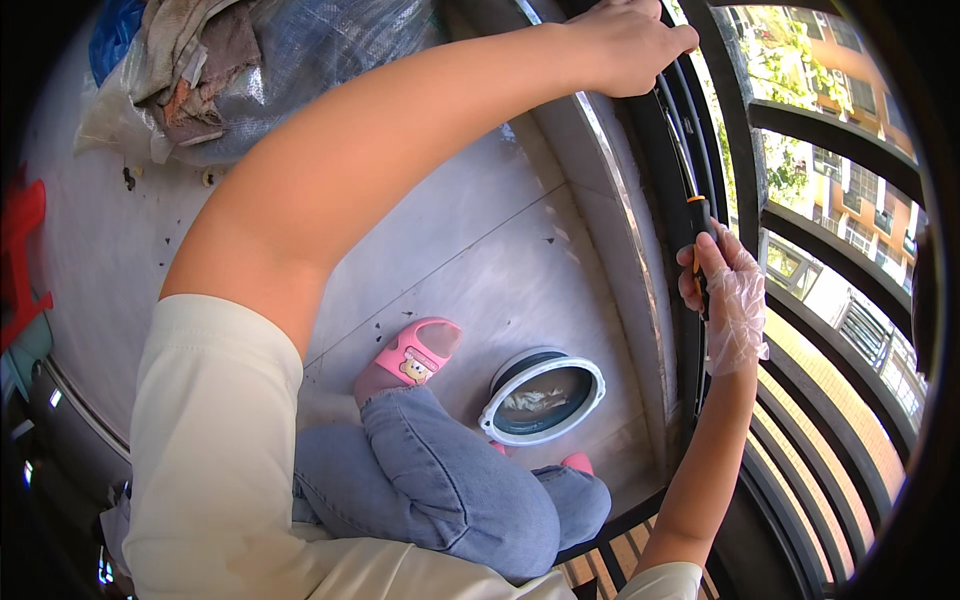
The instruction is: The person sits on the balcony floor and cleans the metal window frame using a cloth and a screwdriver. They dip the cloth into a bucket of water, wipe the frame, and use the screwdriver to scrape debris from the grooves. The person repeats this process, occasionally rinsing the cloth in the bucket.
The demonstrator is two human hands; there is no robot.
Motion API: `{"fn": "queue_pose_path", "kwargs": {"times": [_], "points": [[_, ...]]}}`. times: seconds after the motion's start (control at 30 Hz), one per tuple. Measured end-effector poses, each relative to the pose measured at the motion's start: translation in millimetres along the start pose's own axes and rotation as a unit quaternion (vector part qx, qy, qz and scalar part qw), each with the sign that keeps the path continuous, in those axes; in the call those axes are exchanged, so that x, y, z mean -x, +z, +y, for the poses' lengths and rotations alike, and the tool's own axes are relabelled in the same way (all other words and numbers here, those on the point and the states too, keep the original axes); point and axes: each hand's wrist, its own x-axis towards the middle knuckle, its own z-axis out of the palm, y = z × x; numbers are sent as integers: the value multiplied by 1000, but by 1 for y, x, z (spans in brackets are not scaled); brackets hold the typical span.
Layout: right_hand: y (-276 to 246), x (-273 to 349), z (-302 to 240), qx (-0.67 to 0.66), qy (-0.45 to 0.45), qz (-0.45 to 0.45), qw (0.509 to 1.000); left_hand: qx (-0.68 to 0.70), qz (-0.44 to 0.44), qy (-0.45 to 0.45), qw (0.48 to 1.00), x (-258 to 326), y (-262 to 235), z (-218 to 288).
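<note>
My left hand (628, 45) reaches across to the top right and grips a black bar of the balcony railing (745, 150). My right hand (728, 290), in a thin clear plastic glove, is closed around a tool with a black and orange handle (698, 225), likely a screwdriver. The handle points up and the tool lies along the dark window track (672, 120) beside the railing. The tool's tip is hidden behind my hand.
A round white-rimmed container (545, 397) with pale bits inside sits on the grey tiled floor (480, 260) by my knees. I crouch in jeans and pink slippers (410, 358). Sacks and rags (220, 70) lie at the top left. Buildings show beyond the bars.
</note>
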Motion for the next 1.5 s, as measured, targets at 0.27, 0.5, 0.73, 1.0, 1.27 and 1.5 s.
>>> {"fn": "queue_pose_path", "kwargs": {"times": [0.27, 0.5, 0.73, 1.0, 1.27, 1.5], "points": [[21, 3, -15, -63, 48, 27, 996, 8, -2, 14, 1000, -10, 18, -30], [3, 16, -24, 136, -18, 56, 989, 40, -12, 4, 999, -16, 17, -21], [-50, -8, -9, 102, -34, 21, 994, 31, -90, 81, 992, -27, 20, -15], [-90, -59, 18, 97, -71, -50, 991, 0, -254, 34, 967, -42, 13, -10], [-85, -51, 44, -8, -26, -103, 994, -11, -356, -47, 933, -62, 10, 12], [-83, -36, 67, -28, -96, -61, 993, -47, -383, 19, 922, -66, 17, 14]]}}
